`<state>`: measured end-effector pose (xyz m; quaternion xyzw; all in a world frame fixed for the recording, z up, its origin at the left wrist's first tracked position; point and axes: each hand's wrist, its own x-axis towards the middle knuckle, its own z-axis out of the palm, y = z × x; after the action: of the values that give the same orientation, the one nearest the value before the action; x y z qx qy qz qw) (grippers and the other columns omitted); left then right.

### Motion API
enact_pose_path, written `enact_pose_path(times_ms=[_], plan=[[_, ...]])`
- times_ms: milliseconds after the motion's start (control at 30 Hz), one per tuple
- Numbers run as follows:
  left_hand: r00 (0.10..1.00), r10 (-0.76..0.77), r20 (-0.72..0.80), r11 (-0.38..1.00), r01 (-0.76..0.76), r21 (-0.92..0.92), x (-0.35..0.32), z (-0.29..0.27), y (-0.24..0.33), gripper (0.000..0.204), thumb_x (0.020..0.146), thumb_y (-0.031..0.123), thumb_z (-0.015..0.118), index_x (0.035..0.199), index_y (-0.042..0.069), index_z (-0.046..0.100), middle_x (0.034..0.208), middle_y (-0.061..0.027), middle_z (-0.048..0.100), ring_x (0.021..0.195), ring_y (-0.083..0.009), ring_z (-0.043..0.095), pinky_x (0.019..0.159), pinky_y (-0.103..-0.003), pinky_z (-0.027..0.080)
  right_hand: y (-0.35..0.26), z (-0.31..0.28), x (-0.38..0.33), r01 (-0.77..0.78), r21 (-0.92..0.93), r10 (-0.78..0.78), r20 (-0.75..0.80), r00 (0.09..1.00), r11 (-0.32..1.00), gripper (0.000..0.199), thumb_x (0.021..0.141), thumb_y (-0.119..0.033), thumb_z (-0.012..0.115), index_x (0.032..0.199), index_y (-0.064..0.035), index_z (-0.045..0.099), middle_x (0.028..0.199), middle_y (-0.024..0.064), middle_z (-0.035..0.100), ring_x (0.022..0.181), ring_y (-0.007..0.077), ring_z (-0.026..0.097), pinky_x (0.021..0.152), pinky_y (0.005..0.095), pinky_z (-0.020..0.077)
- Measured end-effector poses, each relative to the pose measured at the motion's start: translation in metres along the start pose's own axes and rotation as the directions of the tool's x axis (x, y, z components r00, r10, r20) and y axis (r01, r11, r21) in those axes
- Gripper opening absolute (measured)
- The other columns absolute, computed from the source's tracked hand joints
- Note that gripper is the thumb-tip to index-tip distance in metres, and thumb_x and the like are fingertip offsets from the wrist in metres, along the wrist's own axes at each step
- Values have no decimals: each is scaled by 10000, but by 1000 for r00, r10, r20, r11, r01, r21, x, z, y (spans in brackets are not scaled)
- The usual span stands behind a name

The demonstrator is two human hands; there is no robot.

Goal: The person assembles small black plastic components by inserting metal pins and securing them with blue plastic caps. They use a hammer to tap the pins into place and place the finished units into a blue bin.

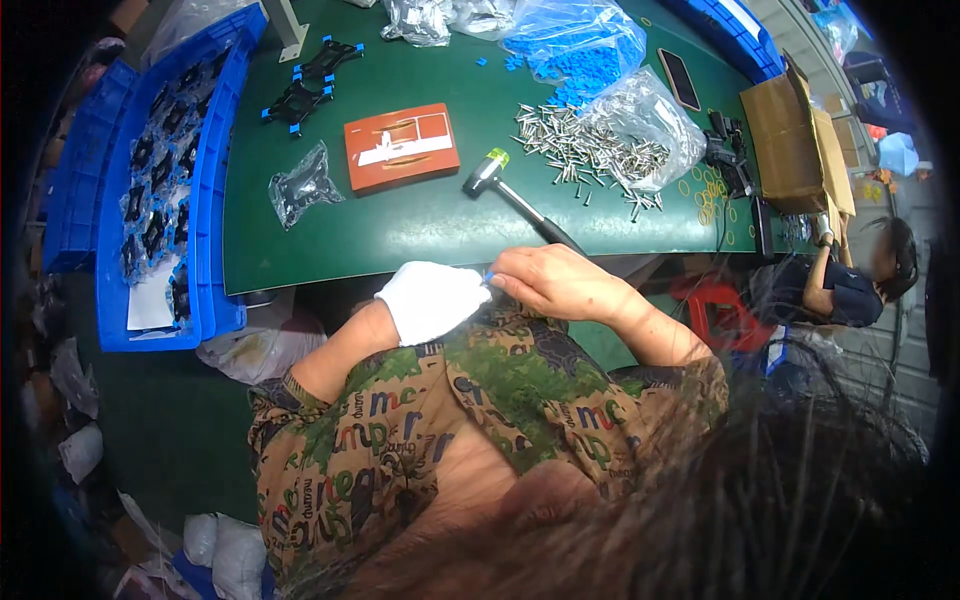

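My left hand (pixel 436 302), in a white glove, and my bare right hand (pixel 556 283) meet in front of the table's near edge. Their closed fingertips pinch a small blue piece (pixel 488 278), mostly covered by the fingers. Just beyond my right hand lies a hammer (pixel 522 207) with a yellow-green tip and black grip, its handle pointing toward me. An orange-red box (pixel 402 150) sits past my left hand, with a black part in a clear bag (pixel 306 186) beside it. Two black brackets with blue ends (pixel 298 104) lie farther back.
A blue crate (pixel 213 200) of bagged black parts stands left. Metal screws (pixel 585 150) spill from a clear bag (pixel 648 125); a bag of blue pieces (pixel 580 50) lies behind. A phone (pixel 679 79), yellow rings (pixel 712 200) and a cardboard box (pixel 785 135) are right, near another person (pixel 835 290).
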<state>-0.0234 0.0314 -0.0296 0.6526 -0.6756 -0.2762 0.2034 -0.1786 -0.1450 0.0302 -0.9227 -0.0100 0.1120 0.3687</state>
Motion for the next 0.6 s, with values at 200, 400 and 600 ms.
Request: enact_pose_path(times_ms=[200,400,600], plan=[[999,-40,35,982,46,-181,-3,-1,1,295,1005,308,546,896,59,659,764,-122,664,699,-307,652,638,-409,518,2,4,2,33,43,-34,20,999,999,232,1019,-220,516,1009,-5,604,944,208,639,921,425,627,816,511,493],[999,-20,48,946,34,-323,-7,7,-6,271,988,304,549,853,97,661,723,-99,666,665,-287,653,614,-388,520,-2,12,3,19,-18,-18,50,999,1000,268,1026,-248,506,971,-2,596,915,221,636,906,435,615,808,512,488],[968,-182,170,849,242,-470,-5,9,-3,277,996,296,562,883,81,694,676,-44,666,597,-185,630,589,-337,505,11,16,10,-17,214,-5,104,995,977,285,1043,-257,474,991,-5,595,915,232,637,921,449,605,830,516,473]])
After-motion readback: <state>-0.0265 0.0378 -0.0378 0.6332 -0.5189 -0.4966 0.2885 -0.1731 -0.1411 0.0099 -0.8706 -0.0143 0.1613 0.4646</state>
